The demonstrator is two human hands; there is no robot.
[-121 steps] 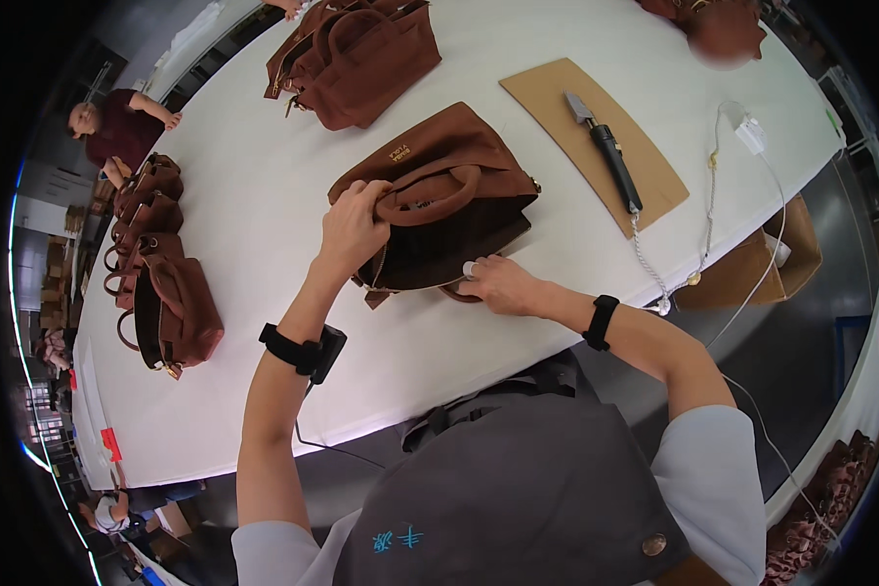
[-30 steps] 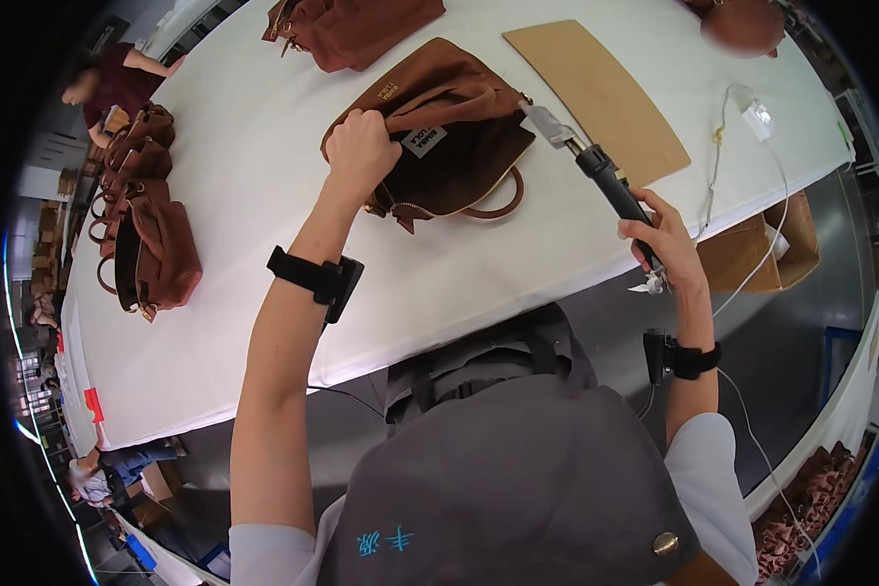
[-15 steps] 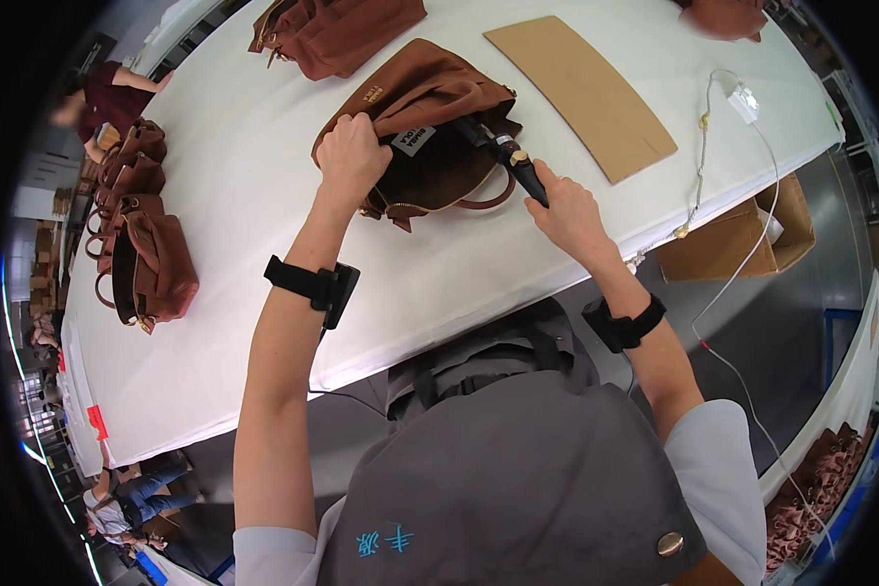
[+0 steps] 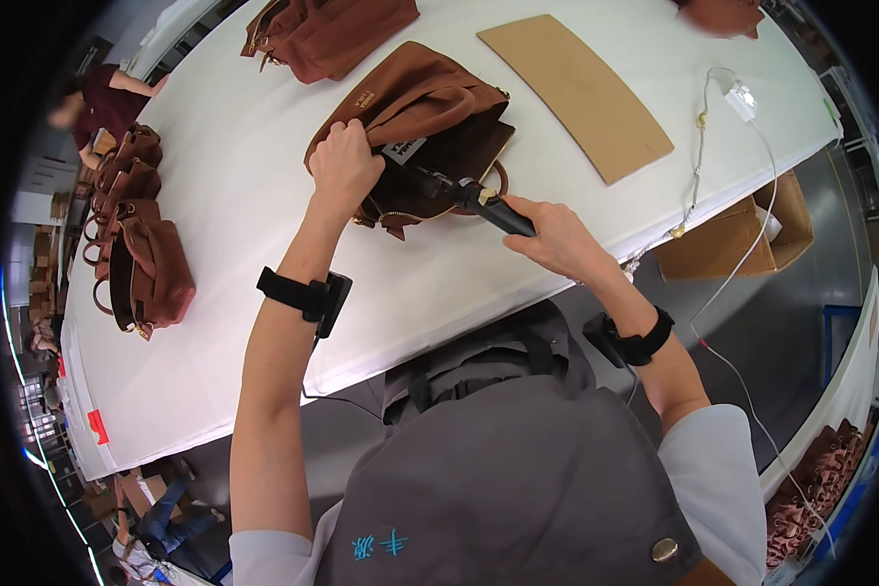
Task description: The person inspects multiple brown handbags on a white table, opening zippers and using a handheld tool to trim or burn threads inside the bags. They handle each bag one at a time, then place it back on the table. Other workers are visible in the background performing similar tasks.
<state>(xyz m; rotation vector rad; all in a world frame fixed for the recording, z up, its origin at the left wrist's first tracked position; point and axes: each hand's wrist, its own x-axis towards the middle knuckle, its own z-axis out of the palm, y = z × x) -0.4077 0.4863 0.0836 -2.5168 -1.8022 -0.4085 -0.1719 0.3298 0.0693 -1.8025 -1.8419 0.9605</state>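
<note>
A brown handbag lies tilted on the white table, its zipped mouth spread toward me and the dark lining showing. My left hand is closed on the bag's edge at the left side of the mouth. A pale label shows inside, beside that hand. My right hand grips the black handle of a wand-like tool with a brass-coloured part near its middle. The tool's dark front end reaches into the bag's opening; its tip is hard to make out against the lining.
Another brown bag lies beyond. More brown bags stand in a row at left. A cardboard sheet lies right of the bag. A white adapter with cords sits farther right, above a cardboard box. Co-workers are at left.
My right hand has drawn the tool left and toward me, so its front end now lies closer to my left hand. The bag has shifted slightly left.
</note>
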